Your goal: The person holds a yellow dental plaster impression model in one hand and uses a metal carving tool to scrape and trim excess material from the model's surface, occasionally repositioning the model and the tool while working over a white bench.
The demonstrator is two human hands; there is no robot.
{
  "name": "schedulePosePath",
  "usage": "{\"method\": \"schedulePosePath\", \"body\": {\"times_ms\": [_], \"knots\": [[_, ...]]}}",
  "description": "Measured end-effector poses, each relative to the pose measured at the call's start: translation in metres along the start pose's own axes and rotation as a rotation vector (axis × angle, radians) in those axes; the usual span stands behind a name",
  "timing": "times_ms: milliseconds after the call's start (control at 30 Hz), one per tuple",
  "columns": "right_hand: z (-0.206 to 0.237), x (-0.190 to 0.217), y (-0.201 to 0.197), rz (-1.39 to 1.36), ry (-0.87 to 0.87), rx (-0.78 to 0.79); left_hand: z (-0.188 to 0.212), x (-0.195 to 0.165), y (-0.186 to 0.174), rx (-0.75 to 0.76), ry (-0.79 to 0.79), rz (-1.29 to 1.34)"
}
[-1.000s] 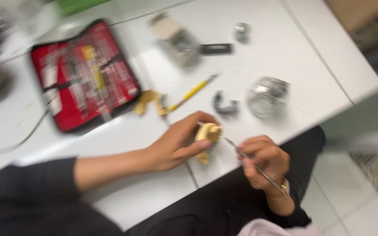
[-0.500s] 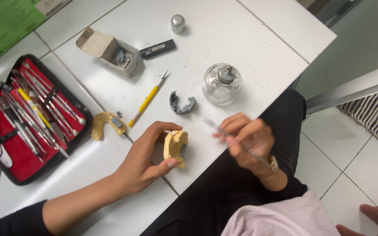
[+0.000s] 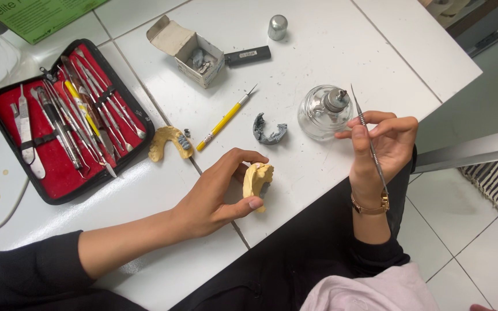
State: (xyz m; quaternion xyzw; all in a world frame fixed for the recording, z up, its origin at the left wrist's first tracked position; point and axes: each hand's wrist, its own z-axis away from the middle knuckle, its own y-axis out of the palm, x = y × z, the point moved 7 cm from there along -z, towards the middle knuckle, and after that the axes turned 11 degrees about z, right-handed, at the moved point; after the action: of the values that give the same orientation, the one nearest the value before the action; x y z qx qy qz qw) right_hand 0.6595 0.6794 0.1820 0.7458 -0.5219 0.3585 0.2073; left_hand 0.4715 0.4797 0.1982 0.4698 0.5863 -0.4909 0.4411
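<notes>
Gripping a yellow cast (image 3: 257,179) between thumb and curled fingers, the left hand (image 3: 217,193) holds it just above the table (image 3: 329,46) near the front edge. The right hand (image 3: 384,141), at 3 o'clock from the cast and well apart, pinches a thin metal tool (image 3: 369,138) between thumb and fingertips, its upper tip beside the glass burner (image 3: 324,112). A grey arch piece (image 3: 268,131) lies at 12 o'clock from the cast; a second cast (image 3: 168,141) and an open instrument case (image 3: 67,118) lie toward 10 o'clock.
</notes>
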Motion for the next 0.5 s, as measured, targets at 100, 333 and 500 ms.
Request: {"method": "schedulePosePath", "body": {"times_ms": [100,333,500], "knots": [[-0.0015,-0.0003,0.0013,0.018,-0.022,0.027,-0.0008,0.0003,-0.0001,-0.003,0.005,0.001],[-0.0047,-0.0003,0.0004,-0.018,0.005,0.021,-0.0029,-0.0004,-0.0008,0.0,0.002,-0.01],[-0.0024,-0.0062,-0.003,-0.07,0.056,-0.009,-0.0023,0.0026,-0.0009,0.005,0.018,-0.029]]}}
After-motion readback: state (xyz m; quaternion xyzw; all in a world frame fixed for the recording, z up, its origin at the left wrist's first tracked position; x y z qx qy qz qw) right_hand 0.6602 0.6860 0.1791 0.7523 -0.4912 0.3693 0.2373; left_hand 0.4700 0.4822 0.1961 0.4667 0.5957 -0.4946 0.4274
